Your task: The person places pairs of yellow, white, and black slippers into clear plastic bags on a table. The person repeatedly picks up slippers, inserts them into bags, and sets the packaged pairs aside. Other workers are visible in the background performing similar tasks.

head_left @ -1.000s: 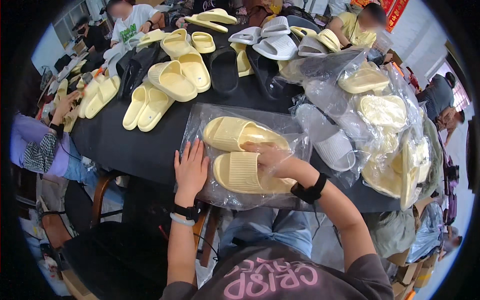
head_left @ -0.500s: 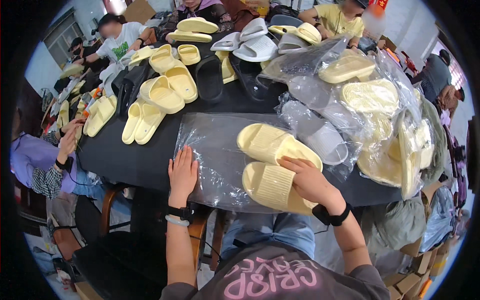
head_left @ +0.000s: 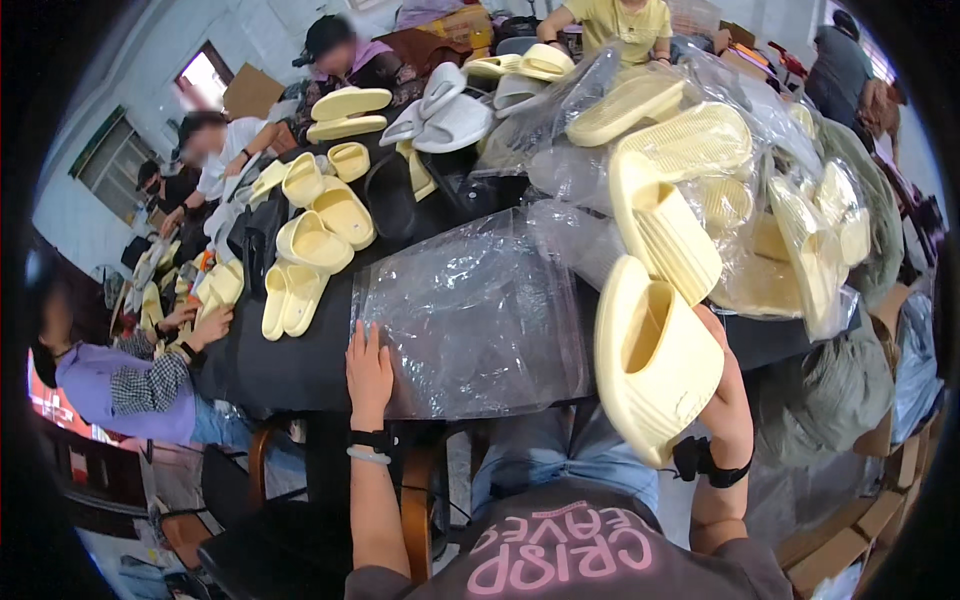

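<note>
My right hand [head_left: 730, 390] is closed around a pair of pale yellow slide slippers [head_left: 668, 385], lifted above the table's front edge. The two slippers are tilted, one beyond the other, and they hide part of my fingers. My left hand [head_left: 369, 375] lies with fingers stretched out on the left edge of a clear plastic bag [head_left: 470, 330]. That bag is spread flat on the black tabletop, its front edge at the table's rim.
Bagged yellow slippers [head_left: 720, 140] are heaped at the right. Loose yellow slippers [head_left: 345, 215], grey slippers [head_left: 453, 124] and a black slipper [head_left: 390, 195] stand along the far side and left. A person in purple [head_left: 150, 390] handles slippers at the left; others sit beyond the table.
My right hand has lifted the yellow slippers off the plastic bag, up and to the right, and turned them. My left hand stays on the bag. The head view has shifted.
</note>
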### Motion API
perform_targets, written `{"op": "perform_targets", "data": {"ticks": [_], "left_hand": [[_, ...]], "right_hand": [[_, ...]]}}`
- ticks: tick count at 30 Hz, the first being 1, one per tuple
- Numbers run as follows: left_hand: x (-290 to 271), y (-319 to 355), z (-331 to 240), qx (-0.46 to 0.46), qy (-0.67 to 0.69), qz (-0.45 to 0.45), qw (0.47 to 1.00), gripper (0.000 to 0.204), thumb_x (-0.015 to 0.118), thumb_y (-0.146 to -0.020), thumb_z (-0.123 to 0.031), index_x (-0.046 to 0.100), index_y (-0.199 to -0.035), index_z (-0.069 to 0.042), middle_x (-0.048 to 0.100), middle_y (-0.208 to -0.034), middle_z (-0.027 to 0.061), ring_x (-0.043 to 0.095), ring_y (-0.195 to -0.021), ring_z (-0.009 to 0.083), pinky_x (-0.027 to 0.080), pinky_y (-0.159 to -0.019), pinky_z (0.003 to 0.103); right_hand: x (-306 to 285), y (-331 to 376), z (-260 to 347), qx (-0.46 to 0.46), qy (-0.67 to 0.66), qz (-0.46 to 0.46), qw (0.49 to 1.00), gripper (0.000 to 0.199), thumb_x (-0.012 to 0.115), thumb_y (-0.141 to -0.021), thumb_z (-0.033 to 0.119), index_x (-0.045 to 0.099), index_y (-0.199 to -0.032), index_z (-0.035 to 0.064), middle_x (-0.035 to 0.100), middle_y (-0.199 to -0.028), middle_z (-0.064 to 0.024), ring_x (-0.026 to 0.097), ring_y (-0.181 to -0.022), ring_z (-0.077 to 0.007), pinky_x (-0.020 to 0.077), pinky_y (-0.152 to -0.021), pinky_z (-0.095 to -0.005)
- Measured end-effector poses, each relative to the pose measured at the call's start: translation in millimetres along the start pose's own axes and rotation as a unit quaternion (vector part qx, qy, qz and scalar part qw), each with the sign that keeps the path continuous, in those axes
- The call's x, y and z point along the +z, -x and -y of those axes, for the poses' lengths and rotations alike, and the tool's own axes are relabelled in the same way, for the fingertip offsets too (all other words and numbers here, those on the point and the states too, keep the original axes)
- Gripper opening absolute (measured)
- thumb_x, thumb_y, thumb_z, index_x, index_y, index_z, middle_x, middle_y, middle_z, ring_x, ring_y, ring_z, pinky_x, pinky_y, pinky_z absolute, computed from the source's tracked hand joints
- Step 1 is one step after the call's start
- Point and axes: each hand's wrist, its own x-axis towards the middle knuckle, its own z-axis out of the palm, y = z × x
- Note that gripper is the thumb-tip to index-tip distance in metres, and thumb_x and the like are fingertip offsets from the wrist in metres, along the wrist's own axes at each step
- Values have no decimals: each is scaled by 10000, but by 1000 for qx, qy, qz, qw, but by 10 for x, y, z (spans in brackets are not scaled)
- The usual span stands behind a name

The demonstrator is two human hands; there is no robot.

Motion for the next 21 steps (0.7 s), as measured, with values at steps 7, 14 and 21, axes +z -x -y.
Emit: {"op": "perform_targets", "data": {"ticks": [7,14,21], "left_hand": [[-12,184,191,5,106,-15,994,454,503,-971,-196,472,-1409,-79,416,-1487,146,388,-1354,371,314,-1122,497],[-25,263,58,24,89,-13,996,424,492,-973,-180,500,-1388,-91,439,-1468,147,394,-1353,372,310,-1125,504],[91,79,167,7,-19,-9,1000,402,452,-992,-185,517,-1381,-107,471,-1451,132,378,-1377,348,278,-1143,500]], "right_hand": [[1306,-150,628,-211,32,147,966,511,653,-666,141,637,-1155,-7,475,-1408,-148,509,-1181,-324,466,-908,-417],[2350,-430,225,-130,181,212,952,250,612,-749,146,708,-911,-19,527,-1350,-118,537,-1124,-263,518,-819,-398],[2372,-698,-516,-8,320,172,931,235,585,-823,165,692,-935,-12,515,-1334,-232,573,-1113,-324,542,-815,-425]]}}
